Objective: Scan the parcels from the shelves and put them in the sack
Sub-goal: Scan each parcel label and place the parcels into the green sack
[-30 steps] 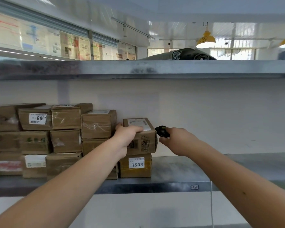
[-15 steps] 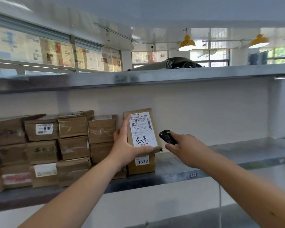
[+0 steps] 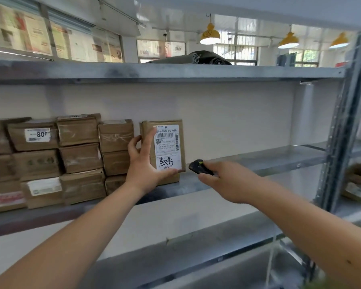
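My left hand (image 3: 143,170) grips a flat brown cardboard parcel (image 3: 165,147) upright, white label facing me, above the grey metal shelf (image 3: 248,161). My right hand (image 3: 223,180) clasps a small black scanner (image 3: 198,166) just right of it.

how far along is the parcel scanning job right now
Done: one parcel is off its stack, gripped upright by the left hand with its label facing out.
In hand: the right hand aims a black scanner at that label.
Left: bagging it; no sack is in view, and many boxes remain on the shelf.
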A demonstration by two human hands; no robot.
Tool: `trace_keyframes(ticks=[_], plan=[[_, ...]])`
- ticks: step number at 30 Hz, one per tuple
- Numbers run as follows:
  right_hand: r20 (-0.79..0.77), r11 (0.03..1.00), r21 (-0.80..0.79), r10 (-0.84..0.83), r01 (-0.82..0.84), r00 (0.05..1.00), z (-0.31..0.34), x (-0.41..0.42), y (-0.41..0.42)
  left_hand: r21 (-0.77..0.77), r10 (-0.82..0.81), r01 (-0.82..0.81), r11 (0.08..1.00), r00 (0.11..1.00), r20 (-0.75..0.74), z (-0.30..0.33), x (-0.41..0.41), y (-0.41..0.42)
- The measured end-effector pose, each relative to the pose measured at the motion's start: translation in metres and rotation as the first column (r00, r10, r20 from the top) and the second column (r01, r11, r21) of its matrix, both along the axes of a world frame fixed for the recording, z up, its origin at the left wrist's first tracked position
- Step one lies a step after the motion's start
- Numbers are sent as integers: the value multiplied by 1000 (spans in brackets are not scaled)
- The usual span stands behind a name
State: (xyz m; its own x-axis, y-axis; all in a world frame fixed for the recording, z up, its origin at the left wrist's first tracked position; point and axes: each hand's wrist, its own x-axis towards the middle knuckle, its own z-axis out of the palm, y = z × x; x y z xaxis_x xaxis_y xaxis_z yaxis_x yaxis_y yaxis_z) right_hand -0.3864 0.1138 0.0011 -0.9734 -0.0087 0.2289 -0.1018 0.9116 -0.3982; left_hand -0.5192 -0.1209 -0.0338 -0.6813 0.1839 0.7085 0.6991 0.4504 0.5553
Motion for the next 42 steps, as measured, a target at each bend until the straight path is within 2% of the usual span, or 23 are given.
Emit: trace_keyframes(ticks=[11,19,27,34,39,42], plan=[[130,983,180,-53,29,990,-9,68,-29,-34,-10,9,999,999,-34,-29,20,-9],[153,962,267,-101,57,983,-8,85,-31,-62,-48,45,997,998,-46,-36,29,-6],[183,961,267,-121,69,976,-6,95,-15,-95,-72,67,993,996,-52,-42,24,15],[168,962,256,-145,99,975,-8,98,-4,-86,-94,95,992,995,13,-45,25,33],[158,964,176,-228,200,961,-29,98,23,-81,-151,159,984,984,99,-69,40,62],[155,952,110,-299,284,942,-54,101,49,-67,-238,250,966,960,147,-94,52,87]])
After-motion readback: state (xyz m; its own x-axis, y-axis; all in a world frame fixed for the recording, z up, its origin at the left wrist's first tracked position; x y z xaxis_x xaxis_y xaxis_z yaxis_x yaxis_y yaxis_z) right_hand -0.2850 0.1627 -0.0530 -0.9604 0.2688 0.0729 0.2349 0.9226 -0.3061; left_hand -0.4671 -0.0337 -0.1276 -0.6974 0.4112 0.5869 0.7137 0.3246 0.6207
